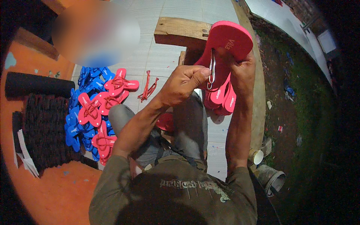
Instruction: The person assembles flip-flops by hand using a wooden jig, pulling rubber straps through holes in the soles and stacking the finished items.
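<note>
A red flip-flop sole [229, 33] is held up in front of me, tilted, with its broad end away from me. My right hand [243, 73] grips its right edge, the fingers partly hidden behind or against it. Against the sole's left side stands a looped silver wire tool [213, 65]. My left hand [183, 80] is closed, thumb against index finger, at this wire. A bit of thin red strap shows at the wire's lower end. Below the sole, several more red soles [219, 98] lie stacked.
A wooden beam [180, 32] with a nail juts out ahead. Loose red straps [150, 88] lie on the tiled floor. To the left are strapped red flip-flops [90, 110], blue flip-flops [77, 127], a black stack [47, 127] and a black roll [39, 84]. A bucket [275, 182] stands right.
</note>
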Available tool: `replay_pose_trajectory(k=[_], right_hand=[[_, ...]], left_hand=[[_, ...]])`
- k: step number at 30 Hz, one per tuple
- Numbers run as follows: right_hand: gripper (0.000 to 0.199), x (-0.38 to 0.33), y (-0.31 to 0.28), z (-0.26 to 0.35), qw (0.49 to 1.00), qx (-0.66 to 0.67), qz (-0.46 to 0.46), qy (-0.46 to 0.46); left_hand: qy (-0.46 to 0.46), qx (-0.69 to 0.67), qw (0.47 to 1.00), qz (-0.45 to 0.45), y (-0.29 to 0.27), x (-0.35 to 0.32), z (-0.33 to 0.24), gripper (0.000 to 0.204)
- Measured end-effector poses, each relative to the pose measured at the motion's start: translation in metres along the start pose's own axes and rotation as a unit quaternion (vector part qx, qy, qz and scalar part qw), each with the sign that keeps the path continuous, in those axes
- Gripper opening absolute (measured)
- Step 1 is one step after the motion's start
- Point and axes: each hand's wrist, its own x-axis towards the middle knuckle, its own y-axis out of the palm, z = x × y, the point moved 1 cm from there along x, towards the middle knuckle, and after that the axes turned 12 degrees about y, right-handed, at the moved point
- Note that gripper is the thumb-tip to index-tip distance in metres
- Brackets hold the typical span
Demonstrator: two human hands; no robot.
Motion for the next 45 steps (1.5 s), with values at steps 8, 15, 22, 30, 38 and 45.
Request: replay_pose_trajectory(k=[8, 15, 22, 30, 38, 45], right_hand=[[0.023, -0.044, 0.003, -0.004, 1.000, 0.014, -0.021, 0.003], [0.030, -0.045, 0.013, 0.009, 0.993, -0.086, -0.075, 0.003], [0.032, -0.056, 0.039, 0.009, 0.955, -0.158, -0.113, -0.226], [0.025, -0.158, 0.018, -0.050, 0.996, -0.004, 0.025, 0.087], [0.034, -0.166, 0.008, -0.102, 0.998, 0.015, -0.015, 0.055], [0.032, -0.168, 0.016, -0.141, 0.855, 0.471, -0.025, 0.213]], left_hand=[[0.202, 0.192, 0.940, -0.198, -0.010, 0.003, -0.011, 0.035], [0.140, 0.276, 0.939, -0.149, 0.015, 0.019, -0.021, 0.044], [0.406, 0.432, 0.766, -0.248, 0.004, 0.020, -0.049, 0.023], [0.045, 0.136, 0.984, -0.107, 0.024, -0.119, 0.006, 0.023], [0.044, 0.291, 0.953, -0.069, 0.009, -0.127, 0.048, 0.034], [-0.051, -0.338, 0.852, -0.397, 0.005, -0.209, 0.102, 0.037]])
